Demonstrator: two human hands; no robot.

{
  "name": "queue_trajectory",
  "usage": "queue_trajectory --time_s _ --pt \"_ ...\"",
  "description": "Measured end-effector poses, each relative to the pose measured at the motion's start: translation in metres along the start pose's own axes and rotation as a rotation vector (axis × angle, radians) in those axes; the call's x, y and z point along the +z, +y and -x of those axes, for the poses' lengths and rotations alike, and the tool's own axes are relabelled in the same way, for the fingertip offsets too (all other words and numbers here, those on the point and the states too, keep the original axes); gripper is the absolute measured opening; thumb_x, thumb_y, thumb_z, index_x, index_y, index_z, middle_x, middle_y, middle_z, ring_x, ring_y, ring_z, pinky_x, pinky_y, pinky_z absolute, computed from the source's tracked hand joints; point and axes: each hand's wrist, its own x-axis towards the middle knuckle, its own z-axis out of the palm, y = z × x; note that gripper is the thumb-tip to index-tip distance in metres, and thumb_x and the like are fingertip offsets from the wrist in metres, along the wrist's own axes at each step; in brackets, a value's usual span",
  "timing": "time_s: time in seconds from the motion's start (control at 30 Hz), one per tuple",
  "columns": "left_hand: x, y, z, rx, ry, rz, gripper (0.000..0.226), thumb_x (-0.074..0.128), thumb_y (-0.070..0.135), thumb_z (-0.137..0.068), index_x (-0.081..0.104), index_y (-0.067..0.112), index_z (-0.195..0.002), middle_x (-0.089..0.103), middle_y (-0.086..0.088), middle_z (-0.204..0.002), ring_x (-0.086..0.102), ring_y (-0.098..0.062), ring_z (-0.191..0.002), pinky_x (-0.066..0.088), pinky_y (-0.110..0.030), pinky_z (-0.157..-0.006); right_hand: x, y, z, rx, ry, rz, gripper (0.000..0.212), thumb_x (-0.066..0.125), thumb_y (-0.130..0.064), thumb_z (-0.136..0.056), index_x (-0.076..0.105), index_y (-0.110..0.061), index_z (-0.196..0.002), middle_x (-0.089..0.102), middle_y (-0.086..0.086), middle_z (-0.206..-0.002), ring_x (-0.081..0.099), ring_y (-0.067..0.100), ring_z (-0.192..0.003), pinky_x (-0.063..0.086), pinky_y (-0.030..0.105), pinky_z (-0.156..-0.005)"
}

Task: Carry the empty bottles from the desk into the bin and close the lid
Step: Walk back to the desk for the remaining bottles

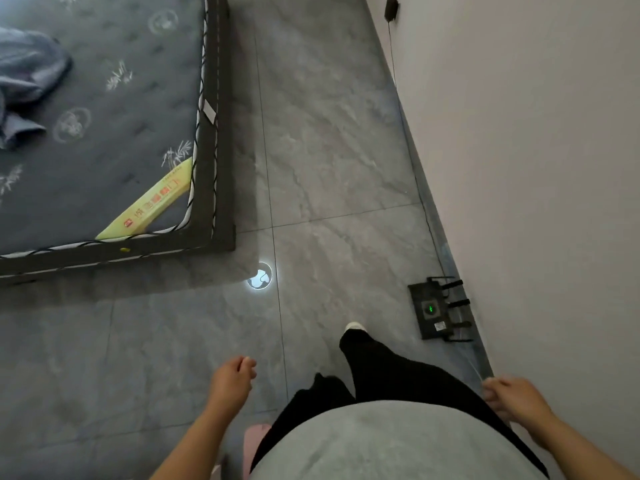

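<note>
Looking down at a grey tiled floor (329, 161). Left hand (232, 382) out in front, fingers loosely curled, holding nothing. Right hand (512, 398) low beside the wall (536, 133), fingers loosely curled too, with nothing plainly in its grasp — a thin pale line runs up from near its fingertips, too faint to identify. No bottles, bin or tabletop in view. Upper left, a bed (221, 168) with a dark patterned mattress (104, 98), a crumpled grey cloth (27, 84) on it and a yellow strip (152, 206) across the near corner. Router (438, 311) on the floor against the wall, green light on — a cable (393, 53) climbing to a black plug (391, 8). Round bright reflection (259, 276) on the tiles off the bed's corner. One leg (381, 365) in black trousers stepping forward.
</note>
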Motion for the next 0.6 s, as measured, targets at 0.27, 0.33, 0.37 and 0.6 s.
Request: queue_trajectory --time_s 0.27,0.33,0.37,0.6 --pt "-0.011 0.048 -0.032 -0.156 0.041 0.109 0.026 0.045 0.002 -0.092 0.055 0.002 -0.067 0.054 -0.015 -0.064 0.043 -0.023 -0.05 0.037 -0.028 -0.048 0.001 -0.178 -0.036 -0.171 -0.045 0.032 0.015 0.044 -0.001 -0.093 0.058 0.003 -0.092 0.053 0.013 -0.067 0.046 0.02 -0.054 0.032 0.026 -0.051" --pt "-0.02 0.059 -0.045 -0.208 0.062 0.144 0.024 0.046 -0.001 -0.091 0.057 0.0 -0.069 0.054 -0.013 -0.06 0.042 -0.02 -0.046 0.037 -0.023 -0.034 0.006 -0.216 -0.049 -0.177 -0.054 0.031 0.016 0.044 -0.001 -0.093 0.059 0.004 -0.092 0.052 0.013 -0.066 0.045 0.02 -0.054 0.032 0.027 -0.051" --pt "-0.025 0.065 -0.054 -0.221 0.075 0.142 0.023 0.047 -0.002 -0.09 0.059 -0.001 -0.071 0.054 -0.013 -0.059 0.043 -0.02 -0.046 0.035 -0.017 -0.029 0.01 -0.232 -0.055 -0.176 -0.054 0.047 0.016 0.044 -0.002 -0.093 0.059 0.004 -0.092 0.053 0.013 -0.067 0.045 0.02 -0.054 0.033 0.027 -0.051" --pt "-0.067 0.158 -0.142 -0.206 0.052 0.093 0.023 0.047 0.0 -0.091 0.058 0.001 -0.071 0.057 -0.015 -0.068 0.046 -0.019 -0.05 0.037 -0.026 -0.049 0.029 -0.327 -0.093 -0.123 -0.036 0.072 0.017 0.045 -0.001 -0.093 0.059 0.003 -0.085 0.054 0.014 -0.065 0.045 0.021 -0.053 0.033 0.027 -0.051"
